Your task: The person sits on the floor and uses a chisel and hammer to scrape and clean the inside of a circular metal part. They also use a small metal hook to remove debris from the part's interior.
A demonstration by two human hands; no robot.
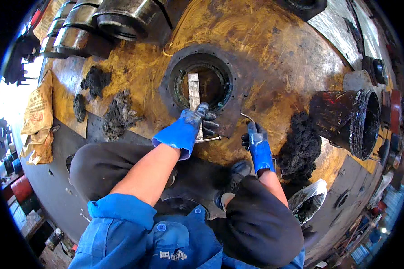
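My left hand (196, 122), in a blue glove with dark, soiled fingers, is closed over a pale flat bar (194, 92). The bar's far end lies over the opening of a round dark metal flange (168, 85), which has holes along its rim. A thin metal rod (209, 140) sits crosswise by the bar's near end; how they meet is hidden by the glove. To the right, my right hand (257, 142), gloved alike, grips a thin bent metal rod (247, 117) whose curved tip points toward the flange. Greasy residue coats the inside of the flange.
A black-smeared bucket (334, 117) lies on its side at right, beside a dark fibrous heap (302, 145). Grey clumps (119, 114) and a brown paper sack (39, 119) are at left. Metal cylinders (125, 18) stand far left. A white plastic bag (309, 201) rests by my right knee.
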